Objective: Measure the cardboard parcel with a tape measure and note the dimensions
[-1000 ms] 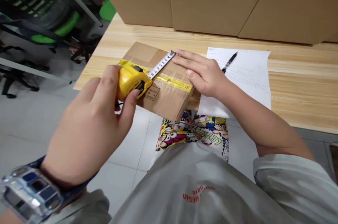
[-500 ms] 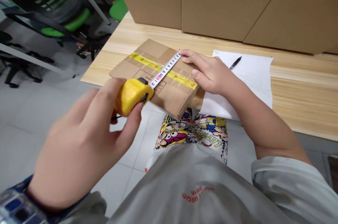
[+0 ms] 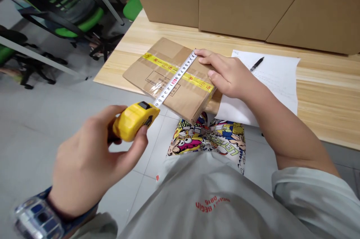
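Note:
A flat brown cardboard box [image 3: 168,77] with yellow printed tape lies at the table's near edge and partly overhangs it. My left hand [image 3: 95,152] is closed around a yellow tape measure [image 3: 135,119], held off the box's near left side. From it the white blade [image 3: 180,75] runs across the top of the box to the far edge. There the fingertips of my right hand [image 3: 225,72] pinch the end of the blade, while its thumb rests on the box.
A white sheet of paper [image 3: 274,85] with a black pen [image 3: 257,64] on it lies right of the box on the wooden table [image 3: 323,107]. Large cardboard boxes [image 3: 250,2] stand along the back. Chairs with green seats [image 3: 81,25] are at the far left.
My left hand has drawn the tape measure toward me and away from the box, so more blade shows. My right hand still holds the blade's end at the far edge.

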Demonstrator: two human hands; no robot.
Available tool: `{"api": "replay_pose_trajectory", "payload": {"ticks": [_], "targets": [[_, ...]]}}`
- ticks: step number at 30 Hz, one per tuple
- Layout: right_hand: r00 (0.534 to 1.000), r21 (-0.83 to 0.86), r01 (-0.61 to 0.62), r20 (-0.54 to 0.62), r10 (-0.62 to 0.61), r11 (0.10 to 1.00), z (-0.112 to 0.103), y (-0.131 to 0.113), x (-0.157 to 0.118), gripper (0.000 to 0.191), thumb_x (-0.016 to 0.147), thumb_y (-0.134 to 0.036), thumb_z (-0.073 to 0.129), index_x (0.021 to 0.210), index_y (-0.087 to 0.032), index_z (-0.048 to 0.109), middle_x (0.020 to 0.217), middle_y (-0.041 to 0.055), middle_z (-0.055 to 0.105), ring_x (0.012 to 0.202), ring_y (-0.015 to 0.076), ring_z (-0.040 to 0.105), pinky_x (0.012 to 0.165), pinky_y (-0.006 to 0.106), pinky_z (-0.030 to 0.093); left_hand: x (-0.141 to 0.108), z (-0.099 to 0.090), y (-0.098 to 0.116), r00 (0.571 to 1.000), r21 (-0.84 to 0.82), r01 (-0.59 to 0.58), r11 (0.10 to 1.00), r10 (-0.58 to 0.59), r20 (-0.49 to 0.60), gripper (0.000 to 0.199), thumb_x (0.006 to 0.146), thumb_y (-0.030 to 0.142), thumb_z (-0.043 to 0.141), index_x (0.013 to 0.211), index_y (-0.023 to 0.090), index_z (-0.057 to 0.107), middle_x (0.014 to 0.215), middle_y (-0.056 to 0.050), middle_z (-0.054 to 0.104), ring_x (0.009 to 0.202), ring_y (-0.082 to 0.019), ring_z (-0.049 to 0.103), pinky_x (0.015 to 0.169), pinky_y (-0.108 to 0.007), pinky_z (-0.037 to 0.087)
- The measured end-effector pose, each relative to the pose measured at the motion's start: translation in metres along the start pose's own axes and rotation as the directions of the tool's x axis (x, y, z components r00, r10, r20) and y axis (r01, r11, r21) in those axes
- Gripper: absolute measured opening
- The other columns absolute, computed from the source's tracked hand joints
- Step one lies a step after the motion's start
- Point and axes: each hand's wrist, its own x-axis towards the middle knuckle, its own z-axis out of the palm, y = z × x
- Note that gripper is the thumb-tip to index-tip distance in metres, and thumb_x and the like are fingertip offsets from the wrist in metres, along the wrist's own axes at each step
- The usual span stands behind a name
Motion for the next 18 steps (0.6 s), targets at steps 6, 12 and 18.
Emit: {"api": "replay_pose_trajectory", "payload": {"ticks": [6,12,18], "targets": [[1.0,0.015,0.005,-0.003,-0.005,1.0,0.001,0.002,-0.001,0.059,0.105,-0.056,0.031,0.147,-0.022,0.054,0.157,0.0091,0.059,0.136,0.031,0.064,0.107,0.052,0.057,0.011,0.003,0.008,0.987,0.04,0.155,0.987,-0.156,0.028,0.056,0.071,0.065,0.06,0.1,0.018,0.068,0.073,-0.009,0.068,0.053,-0.021,0.058,0.055,-0.039,0.044],[0.999,0.033,0.046,-0.015,-0.046,0.998,0.004,0.005,-0.002,0.059,0.105,-0.054,0.03,0.147,-0.02,0.053,0.157,0.0105,0.059,0.14,0.0312,0.061,0.112,0.054,0.054,0.023,0.009,0.009,0.987,0.062,-0.153,0.986,0.156,-0.045,0.056,0.088,0.056,0.059,0.125,0.014,0.065,0.079,-0.005,0.066,0.061,-0.017,0.06,0.06,-0.033,0.046],[0.999,0.048,0.043,-0.017,-0.042,0.998,0.005,0.002,-0.002,0.06,0.106,-0.058,0.027,0.145,-0.022,0.056,0.157,0.0082,0.058,0.142,0.0293,0.06,0.116,0.053,0.052,0.057,0.028,0.007,0.935,0.071,-0.351,0.934,0.354,-0.033,0.056,0.093,0.055,0.052,0.131,0.015,0.058,0.089,-0.007,0.065,0.068,-0.018,0.064,0.062,-0.032,0.052]]}}
